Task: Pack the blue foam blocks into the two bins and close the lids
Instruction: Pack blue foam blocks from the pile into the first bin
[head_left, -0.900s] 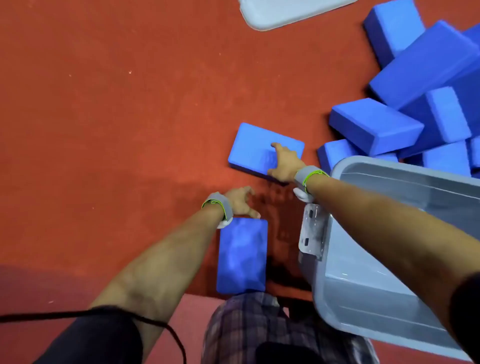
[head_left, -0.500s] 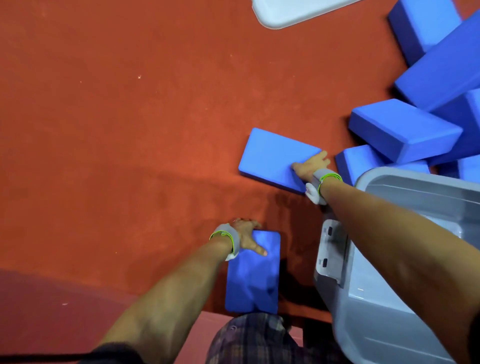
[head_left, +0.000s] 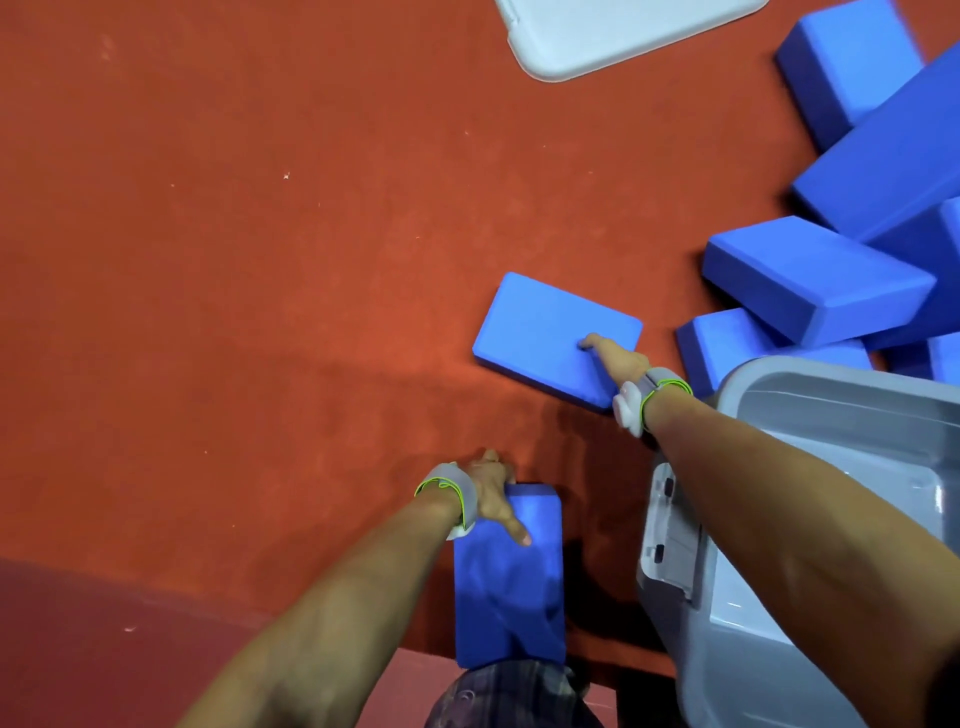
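the left hand (head_left: 488, 493) is curled over the far end of a blue foam block (head_left: 509, 577) lying flat on the red floor (head_left: 260, 260) near the person's knees, thumb laid across the top face; it looks like a grip, though the fingers are hidden behind the end. the right hand (head_left: 618, 361) rests spread on a second block (head_left: 545, 332) further out, fingers on the top face near its corner, not closed around it. more blocks sit in a loose pile (head_left: 841, 249) to the right, just beside the grey bin (head_left: 810, 467), which is open and shows no blocks in the part seen. a grey lid (head_left: 597, 36) lies apart at the top.

the blocks should be light, a bit springy and matte, so not slippery and not fragile. they are thick slabs, best pinched across the short width or by one end, thumb on top. one hand per block ought to do.

no brand, label or writing can be read anywhere.
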